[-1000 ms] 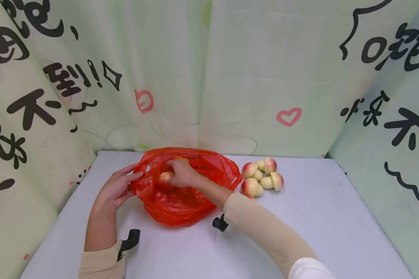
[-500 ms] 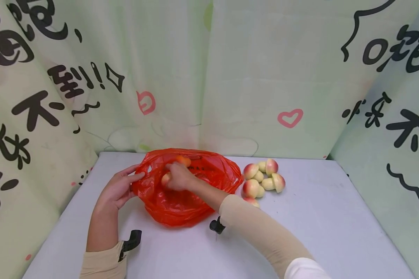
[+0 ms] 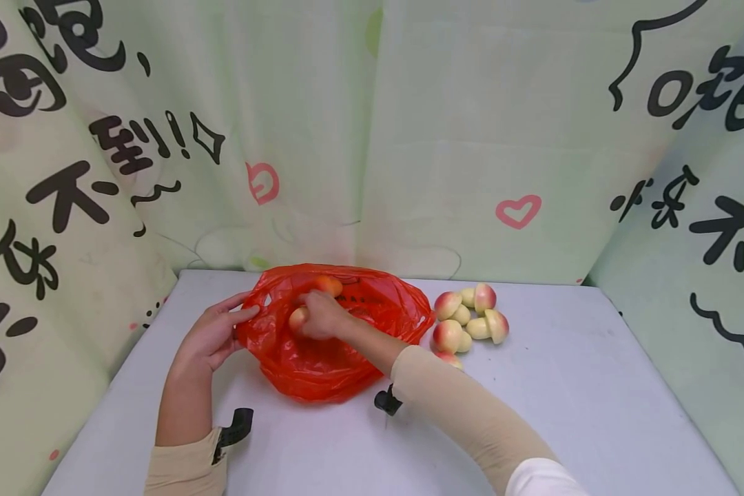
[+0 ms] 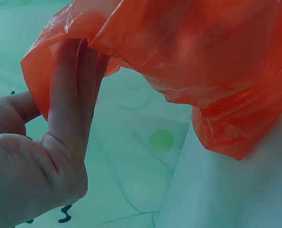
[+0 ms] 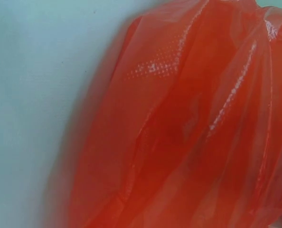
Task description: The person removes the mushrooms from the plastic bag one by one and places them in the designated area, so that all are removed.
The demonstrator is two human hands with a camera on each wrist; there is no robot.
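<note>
A red plastic bag point(image 3: 322, 372) lies on the table with its mouth spread wide. My left hand point(image 3: 212, 334) grips its left rim; in the left wrist view, long fingers point(image 4: 65, 95) reach up under the film with the thumb opposite. Inside the bag, my right hand point(image 3: 324, 315) has its fingers bent round a mushroom-shaped piece point(image 3: 297, 318), only partly visible. Another orange-looking rounded piece point(image 3: 328, 285) lies just beyond that hand. The right wrist view holds mostly red bag film point(image 5: 179, 142), which hides the fingers.
Several cream mushroom-shaped pieces with reddish caps point(image 3: 496, 325) lie on the white table point(image 3: 564, 386) just right of the bag. One of them point(image 3: 449, 359) is partly covered by the right sleeve. Printed curtains point(image 3: 434, 138) enclose the back and sides.
Inside the bag, my right hand has shifted slightly, showing more of the far piece and less of the one at its fingers. My left hand keeps its grip on the rim.
</note>
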